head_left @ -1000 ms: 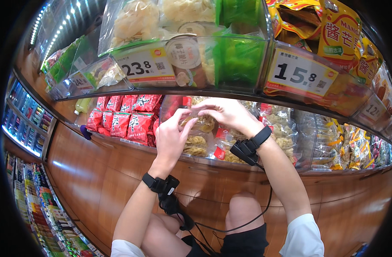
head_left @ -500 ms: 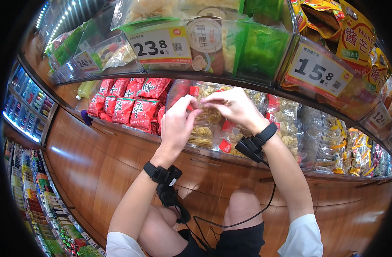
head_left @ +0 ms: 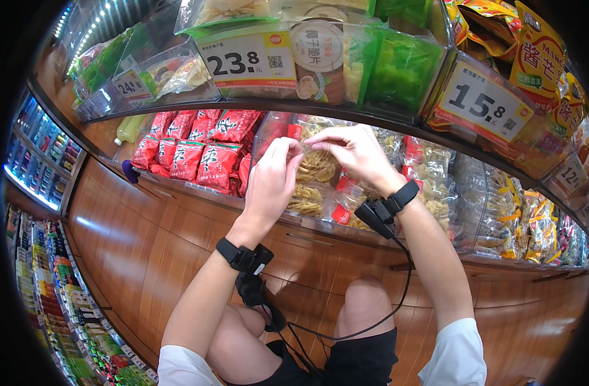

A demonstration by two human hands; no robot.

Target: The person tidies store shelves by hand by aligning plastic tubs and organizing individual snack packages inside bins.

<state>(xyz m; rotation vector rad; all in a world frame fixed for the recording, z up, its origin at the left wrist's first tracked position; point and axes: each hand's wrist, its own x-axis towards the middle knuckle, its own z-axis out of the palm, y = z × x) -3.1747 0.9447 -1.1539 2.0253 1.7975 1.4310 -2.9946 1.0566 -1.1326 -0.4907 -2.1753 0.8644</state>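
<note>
My left hand (head_left: pixel 273 179) is raised over the lower bin, its fingertips pressed together in a pinch. Close beside it, my right hand (head_left: pixel 357 153) also pinches, thumb against forefinger, with the fingertips of both hands a small gap apart. Whatever lies in either pinch is too small or too clear to make out. Just below and behind the fingers is a clear bag of yellowish dried slices (head_left: pixel 317 167). Another bag of slices (head_left: pixel 306 201) lies nearer me, between my wrists. Red labels mark several of these bags.
Red snack packets (head_left: pixel 218 168) fill the bin at left. An upper shelf (head_left: pixel 256 105) with clear bins and price cards overhangs the hands. Orange-tied bags (head_left: pixel 539 225) lie at right. A black cable (head_left: pixel 365 331) runs from my wrist straps across my lap above the wooden floor (head_left: pixel 140 257).
The fingertips of my two hands have drawn slightly apart, the right ones moving up and away from the left. The whole view has shifted a little.
</note>
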